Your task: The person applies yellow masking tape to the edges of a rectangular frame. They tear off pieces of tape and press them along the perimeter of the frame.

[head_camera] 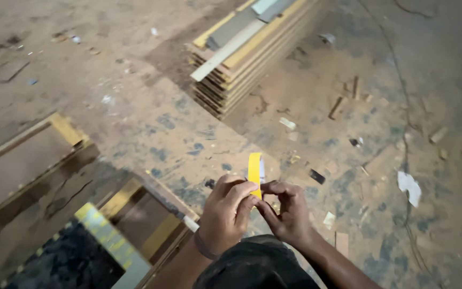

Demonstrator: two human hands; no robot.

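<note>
A: What lies at the far left, at 9 o'clock?

B: A flat wooden frame (25, 160) lies on the floor (151, 123). It has a yellow edge at its upper corner. Just below it, at 7 o'clock, there is a second frame (145, 214) with yellow strips, and a dark panel (70, 259) with a pale yellow-green border beside it.

A: And the hands?

B: They are low in the middle, at about 6 o'clock. The left hand (225, 211) and the right hand (287, 211) are close together; their fingertips meet. Both pinch the lower end of a yellow strip (254, 170). The strip stands upright between them and rises above the fingers. A small grey piece shows just behind it; I cannot tell what it is. The left wrist carries a thin band (203, 249). Under the hands I see a dark rounded shape (252, 265), maybe clothing, I cannot tell.

A: What is at 12 o'clock?

B: A stack of long boards (241, 59) lies there, well apart from the hands. The boards have yellow edges, and a grey board and a pale strip lie on top.

A: And to the right?

B: At 3 o'clock, only scraps on the dusty floor: a white paper piece (410, 187) and small wood bits (343, 101) higher up, at 2 o'clock.
</note>
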